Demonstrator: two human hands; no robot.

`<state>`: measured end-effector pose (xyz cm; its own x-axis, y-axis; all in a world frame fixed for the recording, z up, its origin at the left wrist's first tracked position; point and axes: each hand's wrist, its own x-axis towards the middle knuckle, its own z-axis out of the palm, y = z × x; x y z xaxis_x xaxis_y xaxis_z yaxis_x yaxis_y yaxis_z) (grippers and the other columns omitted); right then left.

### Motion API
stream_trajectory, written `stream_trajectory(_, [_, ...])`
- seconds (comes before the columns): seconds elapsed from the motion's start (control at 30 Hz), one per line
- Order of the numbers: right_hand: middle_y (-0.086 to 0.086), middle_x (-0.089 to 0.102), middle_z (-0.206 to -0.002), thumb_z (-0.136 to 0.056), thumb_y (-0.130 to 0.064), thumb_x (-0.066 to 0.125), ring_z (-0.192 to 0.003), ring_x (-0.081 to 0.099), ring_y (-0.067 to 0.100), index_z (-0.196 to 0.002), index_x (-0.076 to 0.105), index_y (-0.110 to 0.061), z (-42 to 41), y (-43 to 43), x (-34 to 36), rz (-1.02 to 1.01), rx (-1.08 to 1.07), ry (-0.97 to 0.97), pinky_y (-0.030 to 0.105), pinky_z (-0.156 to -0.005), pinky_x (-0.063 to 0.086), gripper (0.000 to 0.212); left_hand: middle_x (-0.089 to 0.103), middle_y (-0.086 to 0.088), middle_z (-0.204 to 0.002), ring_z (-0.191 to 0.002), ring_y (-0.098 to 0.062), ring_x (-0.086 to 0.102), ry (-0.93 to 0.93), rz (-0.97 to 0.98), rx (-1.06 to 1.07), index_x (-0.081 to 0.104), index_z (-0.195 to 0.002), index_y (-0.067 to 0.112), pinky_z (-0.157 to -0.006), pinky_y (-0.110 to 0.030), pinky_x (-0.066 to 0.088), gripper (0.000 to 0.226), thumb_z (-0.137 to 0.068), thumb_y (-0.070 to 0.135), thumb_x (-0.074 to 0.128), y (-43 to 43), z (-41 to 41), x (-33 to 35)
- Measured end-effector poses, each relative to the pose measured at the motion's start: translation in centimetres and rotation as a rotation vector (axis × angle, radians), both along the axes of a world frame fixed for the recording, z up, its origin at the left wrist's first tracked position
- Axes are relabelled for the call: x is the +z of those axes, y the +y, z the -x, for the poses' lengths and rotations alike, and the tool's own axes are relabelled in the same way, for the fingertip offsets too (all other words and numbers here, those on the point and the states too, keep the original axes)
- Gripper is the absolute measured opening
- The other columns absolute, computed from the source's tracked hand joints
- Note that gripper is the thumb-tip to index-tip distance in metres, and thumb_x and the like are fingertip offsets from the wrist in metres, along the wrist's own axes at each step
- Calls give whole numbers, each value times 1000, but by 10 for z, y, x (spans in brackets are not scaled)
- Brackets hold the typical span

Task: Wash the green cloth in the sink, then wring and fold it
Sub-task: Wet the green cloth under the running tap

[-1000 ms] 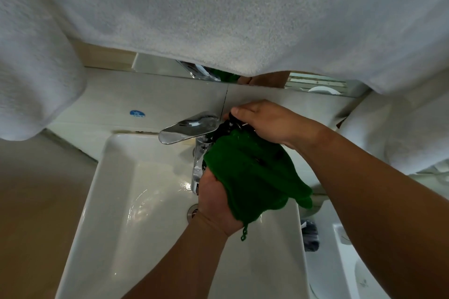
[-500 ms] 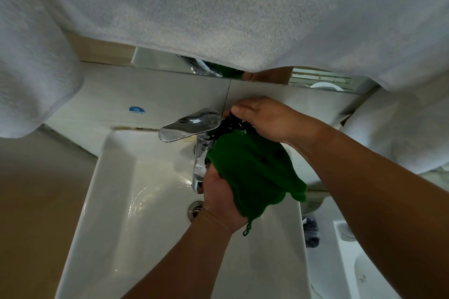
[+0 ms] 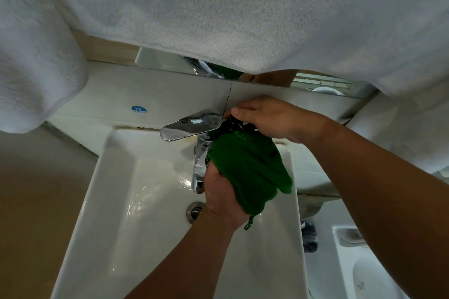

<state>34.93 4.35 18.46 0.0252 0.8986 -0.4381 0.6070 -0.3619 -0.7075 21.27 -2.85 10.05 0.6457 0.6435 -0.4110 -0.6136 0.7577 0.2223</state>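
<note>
The green cloth (image 3: pixel 250 167) hangs bunched over the white sink (image 3: pixel 126 221), just right of the chrome tap (image 3: pixel 194 126). My left hand (image 3: pixel 222 198) grips its lower part from beneath, close to the tap's spout. My right hand (image 3: pixel 269 116) pinches the cloth's top end beside the tap lever. A small green loop dangles from the bottom corner of the cloth. Water glistens in the basin around the drain (image 3: pixel 195 210).
White towels (image 3: pixel 218 12) hang overhead and cover the upper view. A tiled ledge with a blue sticker (image 3: pixel 139 109) runs behind the sink, under a mirror edge. A white soap dish (image 3: pixel 349 238) and a dark object (image 3: pixel 309 235) sit to the right.
Both hands keep their grip on the cloth. The hands and cloth have shifted slightly up and right in view; the left hand sits a bit higher by the spout.
</note>
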Motion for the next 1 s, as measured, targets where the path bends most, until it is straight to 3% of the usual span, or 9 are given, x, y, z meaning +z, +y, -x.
stream_trajectory(0.07, [4,73,-111,-102,-36,52,-101,66,17,-118,72,-17,0,0,0,-9,2,-6,24,-92,50,31,74,-15,-112,-94,-33,74,2,-4,-1,75,-112,24,-72,-45,61,52,-83,53,43,-1,0,-1])
stream_trajectory(0.13, [0,72,-106,-102,-35,53,-88,63,7,-118,72,-18,1,0,0,-17,-3,-8,10,-77,48,30,71,-15,-120,-104,-35,70,11,5,3,69,-122,24,-80,-47,60,54,-88,54,41,-1,0,-1])
stream_trajectory(0.2, [-1,71,-105,-103,-35,53,-86,61,5,-117,73,-19,1,0,-2,-32,-5,-20,5,-71,45,29,67,-16,-129,-114,-36,65,12,15,11,65,-130,24,-89,-49,56,55,-94,55,37,0,-1,-3])
stream_trajectory(0.37, [4,72,-113,-103,-35,52,-106,65,18,-119,72,-17,3,-1,-6,-62,16,-60,31,-99,49,31,66,-15,-130,-116,-36,62,17,6,19,65,-130,26,-94,-50,53,55,-98,55,32,1,-3,-5])
stream_trajectory(0.53, [8,73,-107,-101,-35,55,-103,66,24,-113,73,-16,5,-1,-9,-95,15,-108,40,-99,50,29,62,-17,-135,-122,-38,58,33,30,19,62,-134,25,-105,-55,46,56,-101,55,29,0,-2,-4])
stream_trajectory(0.67, [4,72,-111,-101,-35,56,-106,66,19,-117,72,-17,6,-3,-3,-59,3,-70,30,-97,49,29,55,-18,-143,-135,-42,47,26,34,2,58,-139,24,-113,-59,35,59,-97,57,35,-2,2,-1])
stream_trajectory(0.8, [4,72,-113,-101,-37,56,-107,65,19,-120,71,-17,4,-3,1,-26,-7,-33,29,-93,50,32,67,-17,-127,-115,-38,65,4,9,-13,74,-119,23,-95,-53,54,56,-88,56,41,-7,7,4])
stream_trajectory(0.9, [-2,72,-112,-100,-38,56,-105,66,17,-122,71,-20,0,-4,-5,-1,-69,54,27,-94,52,32,56,-20,-141,-132,-43,50,32,-8,-67,60,-137,23,-109,-58,41,60,-99,58,30,-13,14,4])
stream_trajectory(1.0, [-9,71,-109,-101,-36,55,-99,67,7,-124,69,-17,1,-10,-7,-29,-115,135,17,-94,50,32,51,-23,-145,-136,-46,44,38,-35,-130,57,-140,19,-114,-62,33,62,-101,56,27,-21,22,5])
